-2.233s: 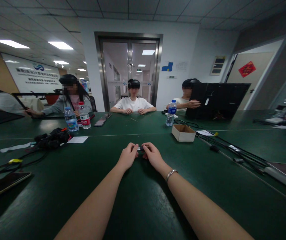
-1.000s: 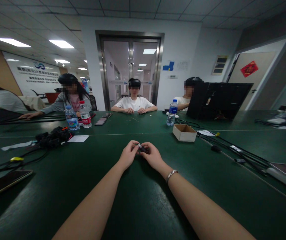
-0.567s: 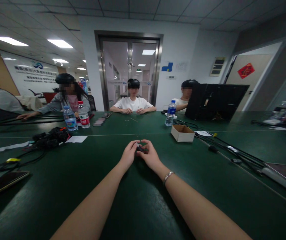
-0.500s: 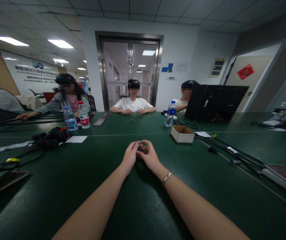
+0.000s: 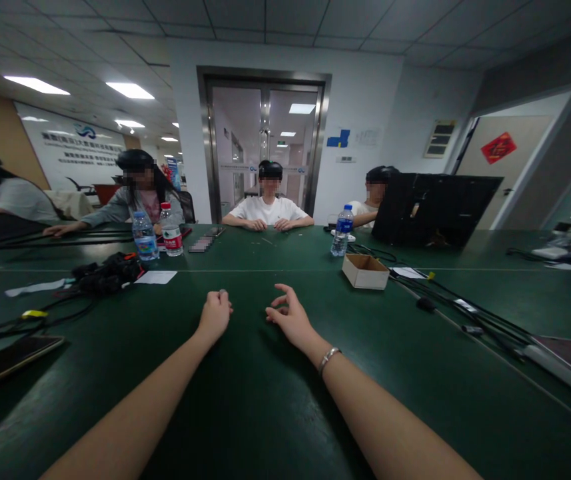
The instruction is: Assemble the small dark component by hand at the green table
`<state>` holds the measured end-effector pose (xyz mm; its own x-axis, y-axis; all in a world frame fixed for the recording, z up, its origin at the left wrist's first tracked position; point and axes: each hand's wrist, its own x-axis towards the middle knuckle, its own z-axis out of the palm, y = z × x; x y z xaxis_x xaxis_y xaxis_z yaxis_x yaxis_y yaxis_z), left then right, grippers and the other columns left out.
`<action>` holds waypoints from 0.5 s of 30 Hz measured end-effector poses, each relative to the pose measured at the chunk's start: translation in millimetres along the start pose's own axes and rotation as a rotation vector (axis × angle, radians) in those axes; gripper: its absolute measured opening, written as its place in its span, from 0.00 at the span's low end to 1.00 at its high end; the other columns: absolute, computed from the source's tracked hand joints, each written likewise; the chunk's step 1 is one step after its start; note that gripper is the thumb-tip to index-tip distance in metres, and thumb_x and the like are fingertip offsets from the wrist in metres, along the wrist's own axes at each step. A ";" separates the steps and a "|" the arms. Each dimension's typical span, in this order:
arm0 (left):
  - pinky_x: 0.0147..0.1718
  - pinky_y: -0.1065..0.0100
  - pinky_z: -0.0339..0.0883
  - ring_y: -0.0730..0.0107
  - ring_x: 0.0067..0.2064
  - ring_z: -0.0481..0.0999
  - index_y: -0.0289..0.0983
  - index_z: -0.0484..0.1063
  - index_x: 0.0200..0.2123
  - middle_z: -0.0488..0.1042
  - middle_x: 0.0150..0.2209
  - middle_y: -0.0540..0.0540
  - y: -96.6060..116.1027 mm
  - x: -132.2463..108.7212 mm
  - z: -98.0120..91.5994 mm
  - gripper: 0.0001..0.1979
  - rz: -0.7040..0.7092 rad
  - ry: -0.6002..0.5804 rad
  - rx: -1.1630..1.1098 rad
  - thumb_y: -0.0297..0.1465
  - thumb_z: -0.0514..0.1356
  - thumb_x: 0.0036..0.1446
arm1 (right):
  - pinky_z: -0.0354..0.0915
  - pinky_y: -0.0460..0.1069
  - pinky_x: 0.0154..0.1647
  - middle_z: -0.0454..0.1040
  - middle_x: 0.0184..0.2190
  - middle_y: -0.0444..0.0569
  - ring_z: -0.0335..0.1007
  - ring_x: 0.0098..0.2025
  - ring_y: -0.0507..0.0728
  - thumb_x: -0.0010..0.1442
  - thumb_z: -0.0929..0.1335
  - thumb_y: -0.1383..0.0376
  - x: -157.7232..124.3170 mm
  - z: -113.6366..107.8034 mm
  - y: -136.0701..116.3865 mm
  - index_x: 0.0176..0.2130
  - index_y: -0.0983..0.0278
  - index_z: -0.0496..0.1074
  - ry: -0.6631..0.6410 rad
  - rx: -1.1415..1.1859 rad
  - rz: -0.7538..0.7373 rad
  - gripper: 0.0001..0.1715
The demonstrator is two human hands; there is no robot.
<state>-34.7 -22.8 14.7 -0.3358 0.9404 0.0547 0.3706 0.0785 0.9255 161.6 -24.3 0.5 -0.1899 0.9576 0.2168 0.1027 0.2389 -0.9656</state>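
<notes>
My left hand (image 5: pixel 215 317) is closed above the green table (image 5: pixel 265 400). A small greyish tip (image 5: pixel 222 292) shows at the top of its fingers, while the remainder of whatever it holds is hidden in the grip. To the right, apart from it, my right hand (image 5: pixel 290 313) has its fingers spread and curved, with nothing between them. A silver bracelet is on that wrist. Nearest to the right hand is an open cardboard box (image 5: pixel 365 277), farther out and to the right.
Two bottles (image 5: pixel 158 240) and a black cable bundle (image 5: pixel 102 275) are at the left, with a phone (image 5: pixel 12 363) closer in. A blue-capped bottle (image 5: pixel 342 230), a black monitor (image 5: pixel 435 210) and cables (image 5: pixel 485 317) lie right. Several people sit around the table.
My hands were together around a small dark object; now they are apart. The left hand has moved left, closed, and the right hand has opened. The view has shifted slightly.
</notes>
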 end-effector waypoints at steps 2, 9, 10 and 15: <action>0.27 0.65 0.65 0.61 0.30 0.74 0.36 0.60 0.40 0.72 0.29 0.44 -14.0 -0.2 -43.3 0.11 0.057 0.003 0.230 0.38 0.50 0.59 | 0.67 0.47 0.30 0.65 0.37 0.42 0.71 0.30 0.50 0.52 0.68 0.63 0.3 -1.1 0.1 0.56 0.57 0.55 -0.024 -0.020 0.003 0.34; 0.33 0.61 0.63 0.51 0.36 0.76 0.36 0.59 0.43 0.75 0.37 0.36 -48.8 -13.7 -181.4 0.14 -0.012 0.003 1.004 0.39 0.44 0.61 | 0.66 0.47 0.31 0.66 0.34 0.42 0.71 0.30 0.50 0.54 0.67 0.65 1.2 -0.8 -1.3 0.54 0.58 0.59 -0.056 -0.074 0.002 0.29; 0.34 0.61 0.64 0.52 0.37 0.77 0.35 0.60 0.42 0.76 0.38 0.35 -52.2 -15.1 -194.5 0.15 -0.049 -0.003 1.049 0.40 0.43 0.62 | 0.67 0.47 0.32 0.66 0.33 0.41 0.71 0.30 0.50 0.54 0.67 0.66 1.4 -0.5 -1.7 0.54 0.59 0.59 -0.056 -0.067 0.007 0.28; 0.41 0.63 0.62 0.55 0.43 0.76 0.34 0.65 0.36 0.77 0.40 0.34 -57.3 -28.6 -228.7 0.15 0.000 -0.053 1.394 0.35 0.43 0.63 | 0.67 0.47 0.33 0.66 0.31 0.41 0.71 0.30 0.50 0.55 0.66 0.68 -1.2 0.4 -8.3 0.50 0.60 0.62 -0.054 -0.054 0.040 0.22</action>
<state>-244.3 -129.9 45.7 -0.3144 0.9492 0.0122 0.9279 0.3100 -0.2073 160.6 -27.6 8.3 -0.2366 0.9569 0.1685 0.1633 0.2102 -0.9639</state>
